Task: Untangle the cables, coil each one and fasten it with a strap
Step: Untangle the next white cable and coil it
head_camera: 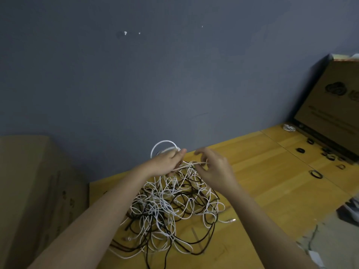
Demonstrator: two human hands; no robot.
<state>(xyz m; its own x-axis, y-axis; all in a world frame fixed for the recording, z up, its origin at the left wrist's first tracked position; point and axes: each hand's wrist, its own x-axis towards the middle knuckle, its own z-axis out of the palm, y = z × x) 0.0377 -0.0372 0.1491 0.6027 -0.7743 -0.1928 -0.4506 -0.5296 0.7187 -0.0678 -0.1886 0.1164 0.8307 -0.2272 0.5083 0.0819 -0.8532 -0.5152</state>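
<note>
Cable tangle (171, 208): a loose heap of thin white and black cables, looped over and through each other, lying on the wooden floor (272, 191) near its back edge, just in front of the wall. Some loops trail toward the near edge; 1 white cable ends in a small metal plug (232, 220) at the right side of the heap.
White cable (165, 144): 1 strand lifted out of the heap; it rises in a round loop above the left hand and runs as a taut stretch between both hands.
Left hand (167, 162): raised above the back of the tangle, fingers curled round the white cable where the loop gathers.
Right hand (215, 166): just beside the left, fingers bent, thumb and fingertips pinching the same white cable.
Coiled cable (289, 128): 1 small white bundle lying at the far right, by the base of the leaning cardboard.
Straps (315, 174): several small dark rings scattered along the right edge of the floor, well apart from the tangle.
Surface: yellow-brown wood boards with visible seams.
Room: blue-grey wall (155, 74) behind, with small white chips. A cardboard box (35, 191) stands at the left; a large printed cardboard sheet (334, 105) leans at the right. A patch of grey concrete (330, 235) shows at the near right corner.
</note>
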